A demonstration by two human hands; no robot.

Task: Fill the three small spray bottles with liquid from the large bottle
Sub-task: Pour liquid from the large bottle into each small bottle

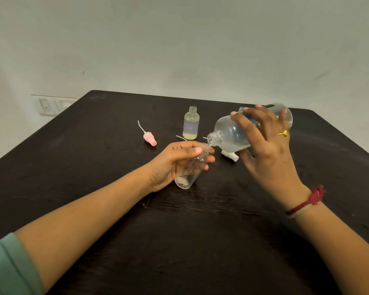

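Note:
My left hand (175,160) grips a small clear spray bottle (190,173), uncapped and tilted, with a little liquid at its base. My right hand (266,141) holds the large clear bottle (228,133) tipped on its side, its open mouth touching the small bottle's neck. Another small bottle (191,123) stands upright and uncapped behind, filled with pale yellowish liquid. I see no third small bottle.
A pink spray cap (150,139) with its tube lies on the dark table (94,167) to the left. A white spray cap (229,155) lies under the large bottle, and a thin white tube (181,137) shows behind my left hand. A wall socket (51,106) is at the far left.

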